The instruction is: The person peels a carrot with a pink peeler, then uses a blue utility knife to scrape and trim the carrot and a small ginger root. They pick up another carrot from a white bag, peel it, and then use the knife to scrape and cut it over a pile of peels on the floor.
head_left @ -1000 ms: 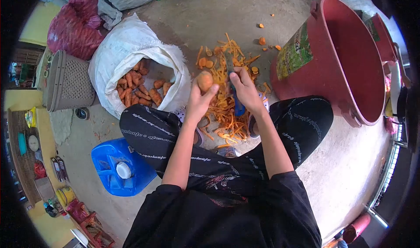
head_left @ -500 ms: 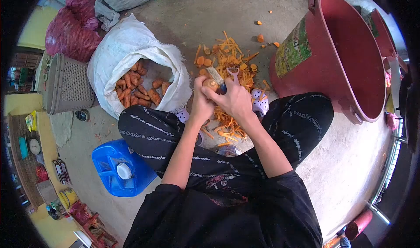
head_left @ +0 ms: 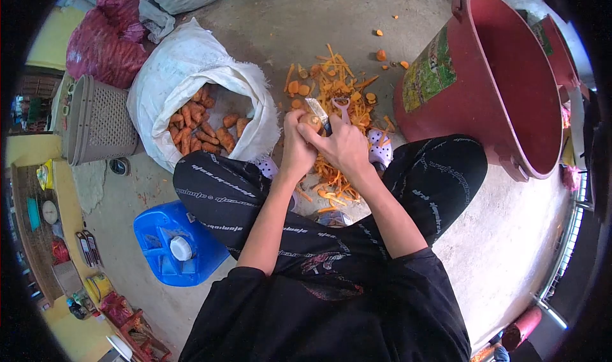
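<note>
My left hand (head_left: 296, 146) is closed around a carrot (head_left: 311, 121), its cut end facing up. Close against it, my right hand (head_left: 346, 148) grips a knife with a dark bluish handle, and the knife blade (head_left: 315, 109) lies across the far side of the carrot. A pale pink peeler (head_left: 342, 107) sticks out beyond the right-hand fingers, seemingly held in the same hand. Below both hands, orange peel strips (head_left: 338, 183) and carrot slices (head_left: 294, 88) lie heaped on the floor between my feet.
A white sack (head_left: 169, 68) of unpeeled carrots (head_left: 197, 126) stands open at left. To the right leans a large red tub (head_left: 472, 94). A blue jerrycan (head_left: 178, 244) sits by my left knee, with a grey basket (head_left: 105, 123) and red mesh sacks (head_left: 105, 52) farther off.
The knife blade has turned a little at the carrot's end and now shows brighter. Both hands stay in nearly the same place.
</note>
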`<state>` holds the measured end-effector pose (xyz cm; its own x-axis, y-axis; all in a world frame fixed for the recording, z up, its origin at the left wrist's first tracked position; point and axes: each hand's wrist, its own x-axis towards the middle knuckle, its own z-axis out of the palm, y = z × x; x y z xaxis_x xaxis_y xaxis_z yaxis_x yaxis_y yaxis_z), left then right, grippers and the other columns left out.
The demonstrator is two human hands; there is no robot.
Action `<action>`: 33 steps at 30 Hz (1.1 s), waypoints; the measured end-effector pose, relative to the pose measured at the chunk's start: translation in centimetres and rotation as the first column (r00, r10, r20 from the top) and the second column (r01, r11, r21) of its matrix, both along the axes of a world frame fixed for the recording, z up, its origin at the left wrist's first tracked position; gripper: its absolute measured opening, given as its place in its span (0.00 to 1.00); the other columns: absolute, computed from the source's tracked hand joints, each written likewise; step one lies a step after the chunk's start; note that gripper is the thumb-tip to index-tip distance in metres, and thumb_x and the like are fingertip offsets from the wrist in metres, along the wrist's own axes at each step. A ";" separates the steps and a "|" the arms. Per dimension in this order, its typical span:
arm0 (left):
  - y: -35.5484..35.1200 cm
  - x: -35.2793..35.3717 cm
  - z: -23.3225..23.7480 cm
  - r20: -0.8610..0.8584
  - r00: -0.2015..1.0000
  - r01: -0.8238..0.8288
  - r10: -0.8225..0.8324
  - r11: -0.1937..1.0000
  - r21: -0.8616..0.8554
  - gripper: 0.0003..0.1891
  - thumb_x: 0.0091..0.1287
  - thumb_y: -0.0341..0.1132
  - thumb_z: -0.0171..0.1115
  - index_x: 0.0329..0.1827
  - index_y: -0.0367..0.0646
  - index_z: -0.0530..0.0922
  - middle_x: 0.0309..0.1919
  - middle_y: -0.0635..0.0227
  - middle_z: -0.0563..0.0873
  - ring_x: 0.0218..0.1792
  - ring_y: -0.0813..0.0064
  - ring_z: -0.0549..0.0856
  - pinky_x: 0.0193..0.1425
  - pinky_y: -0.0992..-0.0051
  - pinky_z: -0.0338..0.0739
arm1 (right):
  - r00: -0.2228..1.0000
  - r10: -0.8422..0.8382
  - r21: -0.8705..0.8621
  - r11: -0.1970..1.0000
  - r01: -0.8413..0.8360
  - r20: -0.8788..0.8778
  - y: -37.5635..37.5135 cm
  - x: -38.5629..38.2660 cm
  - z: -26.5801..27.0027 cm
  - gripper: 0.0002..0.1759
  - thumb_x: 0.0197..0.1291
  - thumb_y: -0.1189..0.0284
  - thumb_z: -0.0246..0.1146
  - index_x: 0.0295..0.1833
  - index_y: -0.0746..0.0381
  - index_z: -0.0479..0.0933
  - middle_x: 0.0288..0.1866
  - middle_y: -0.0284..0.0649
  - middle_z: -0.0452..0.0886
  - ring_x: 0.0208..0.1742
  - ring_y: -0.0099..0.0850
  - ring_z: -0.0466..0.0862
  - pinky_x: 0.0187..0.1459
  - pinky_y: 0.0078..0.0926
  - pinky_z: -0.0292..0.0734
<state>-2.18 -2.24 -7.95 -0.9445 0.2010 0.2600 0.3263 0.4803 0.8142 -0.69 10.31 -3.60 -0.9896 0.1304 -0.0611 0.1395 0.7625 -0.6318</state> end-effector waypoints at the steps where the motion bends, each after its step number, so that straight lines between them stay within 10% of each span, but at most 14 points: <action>1: 0.0 0.1 -0.2 0.016 1.000 0.002 -0.002 1.000 -0.007 0.29 0.55 0.23 0.63 0.58 0.38 0.58 0.50 0.53 0.72 0.52 0.57 0.75 0.56 0.64 0.70 | 1.000 0.016 0.012 1.000 -0.016 -0.009 0.0 0.0 -0.5 0.42 0.45 0.33 0.58 0.28 0.68 0.76 0.18 0.54 0.78 0.24 0.50 0.82 0.29 0.45 0.78; 12: -1.3 -0.5 1.2 0.336 0.925 0.158 -0.179 0.984 0.088 0.17 0.56 0.22 0.57 0.48 0.35 0.66 0.46 0.48 0.70 0.49 0.47 0.73 0.53 0.61 0.68 | 0.992 0.085 0.005 0.996 -0.086 0.096 0.1 -0.4 0.6 0.40 0.53 0.36 0.53 0.25 0.68 0.78 0.19 0.56 0.78 0.27 0.49 0.83 0.31 0.45 0.79; 15: -0.3 -0.1 1.2 -0.116 0.989 0.075 -0.092 0.986 -0.149 0.15 0.56 0.22 0.58 0.45 0.35 0.67 0.44 0.49 0.70 0.47 0.51 0.73 0.49 0.63 0.68 | 0.994 -0.023 -0.052 0.998 0.028 0.107 -1.0 -0.1 0.0 0.40 0.55 0.37 0.52 0.24 0.69 0.78 0.20 0.57 0.78 0.27 0.50 0.83 0.31 0.46 0.79; 17: 0.2 -0.1 1.9 0.159 0.987 0.014 0.001 0.995 -0.096 0.15 0.55 0.23 0.59 0.44 0.36 0.67 0.44 0.50 0.70 0.46 0.53 0.74 0.46 0.65 0.69 | 0.990 -0.039 -0.053 0.998 0.047 0.137 -1.7 0.1 0.4 0.39 0.56 0.38 0.52 0.26 0.70 0.78 0.23 0.60 0.78 0.30 0.53 0.83 0.36 0.45 0.79; 21: -0.6 -0.4 0.1 -0.095 0.995 0.002 -0.031 0.958 -0.286 0.19 0.54 0.22 0.62 0.48 0.36 0.66 0.47 0.51 0.70 0.47 0.57 0.75 0.46 0.67 0.71 | 0.986 0.059 -0.001 0.998 -0.059 0.158 -1.1 -0.3 1.0 0.39 0.58 0.39 0.52 0.31 0.70 0.79 0.24 0.59 0.79 0.32 0.52 0.83 0.37 0.42 0.78; 25: -1.0 -0.8 0.4 0.168 0.984 -0.099 0.067 0.977 0.190 0.26 0.57 0.23 0.65 0.56 0.37 0.63 0.48 0.54 0.70 0.50 0.61 0.75 0.55 0.68 0.71 | 0.987 0.071 -0.330 0.944 -0.020 0.143 2.2 -1.0 1.6 0.39 0.58 0.39 0.52 0.36 0.71 0.78 0.29 0.60 0.80 0.37 0.54 0.83 0.39 0.42 0.77; 29: -0.9 -0.8 2.7 0.090 0.995 -0.056 0.037 0.974 0.219 0.25 0.58 0.25 0.67 0.55 0.40 0.63 0.49 0.58 0.69 0.49 0.63 0.73 0.55 0.69 0.70 | 0.970 0.007 -0.419 0.903 0.099 0.243 4.9 -1.9 3.0 0.38 0.57 0.41 0.54 0.45 0.71 0.76 0.37 0.60 0.81 0.44 0.52 0.82 0.45 0.41 0.75; 33: -0.8 -0.6 2.8 -0.010 0.998 -0.066 0.068 0.993 0.100 0.25 0.58 0.28 0.68 0.55 0.41 0.64 0.49 0.56 0.68 0.49 0.60 0.71 0.55 0.67 0.69 | 0.936 0.171 -0.125 0.982 -0.138 0.307 4.9 -1.0 2.4 0.39 0.57 0.46 0.58 0.61 0.70 0.65 0.39 0.59 0.81 0.47 0.51 0.81 0.48 0.40 0.75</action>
<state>-2.75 -3.02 -5.17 -0.9513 0.1098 0.2880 0.3071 0.4180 0.8549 -1.66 15.20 -1.24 -0.9249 -0.0454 -0.3774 0.2291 0.7257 -0.6487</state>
